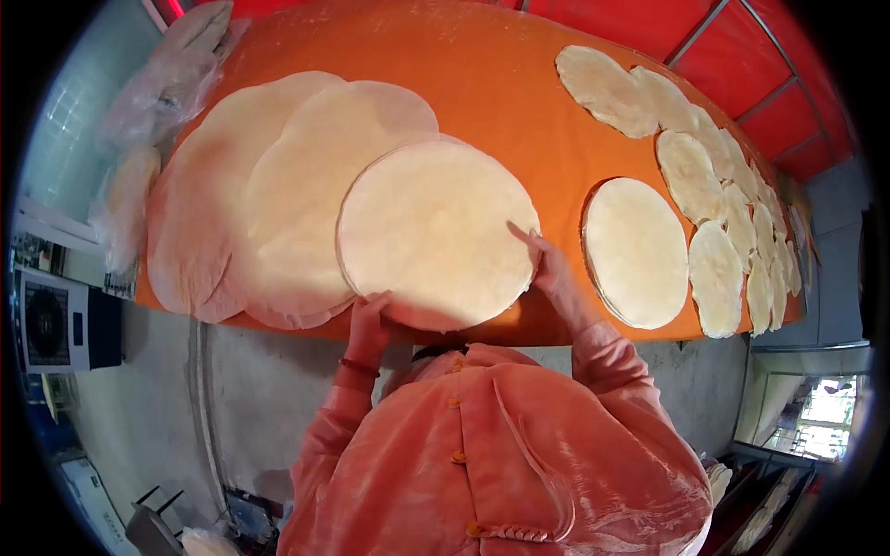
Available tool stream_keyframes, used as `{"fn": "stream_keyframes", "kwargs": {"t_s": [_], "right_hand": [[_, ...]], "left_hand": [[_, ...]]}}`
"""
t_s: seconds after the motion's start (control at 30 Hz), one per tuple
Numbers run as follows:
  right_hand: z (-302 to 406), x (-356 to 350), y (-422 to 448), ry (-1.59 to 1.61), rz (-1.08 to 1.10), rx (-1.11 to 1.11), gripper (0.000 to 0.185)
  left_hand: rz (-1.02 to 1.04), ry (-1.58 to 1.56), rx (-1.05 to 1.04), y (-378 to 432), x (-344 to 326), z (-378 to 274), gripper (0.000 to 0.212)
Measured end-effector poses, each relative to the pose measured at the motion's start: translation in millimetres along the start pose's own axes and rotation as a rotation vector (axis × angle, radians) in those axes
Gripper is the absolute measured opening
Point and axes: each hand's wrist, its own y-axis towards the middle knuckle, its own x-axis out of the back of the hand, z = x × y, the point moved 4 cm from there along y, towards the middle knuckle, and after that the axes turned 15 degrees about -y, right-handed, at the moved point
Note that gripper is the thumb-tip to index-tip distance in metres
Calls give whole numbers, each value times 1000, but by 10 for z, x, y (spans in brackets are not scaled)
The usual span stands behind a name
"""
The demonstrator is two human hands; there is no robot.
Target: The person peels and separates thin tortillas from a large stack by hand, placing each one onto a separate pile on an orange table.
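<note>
A large round sheet of rolled dough lies in front of me on the orange table, with at least one more layer showing under its edge. My left hand grips its near left rim, thumb on top. At the right rim my right hand pinches the edge, the other fingers underneath. Left of it, big thin dough sheets overlap one another, partly hidden by the sheet I hold. A stack of smaller dough rounds sits to the right of my right hand.
Several small flattened dough pieces cover the table's right end. Plastic-wrapped bundles line the left end. The orange tabletop ends just before my body. A boxy appliance with a fan grille stands on the floor at left.
</note>
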Motion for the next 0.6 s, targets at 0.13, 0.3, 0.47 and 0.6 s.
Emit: {"fn": "stream_keyframes", "kwargs": {"t_s": [0.13, 0.3, 0.47, 0.6], "right_hand": [[284, 83, 195, -490, -180, -113, 39], [-410, -27, -430, -317, -185, -103, 33], [-155, -142, -280, -12, 49, -133, 40], [223, -219, 19, -544, -26, -76, 39]], "left_hand": [[-225, -791, 395, 231, 1, -23, 20], [-279, -784, 278, 613, 420, -579, 25], [-288, -726, 338, 33, 720, 207, 37], [-314, -760, 553, 78, 495, 124, 34]]}}
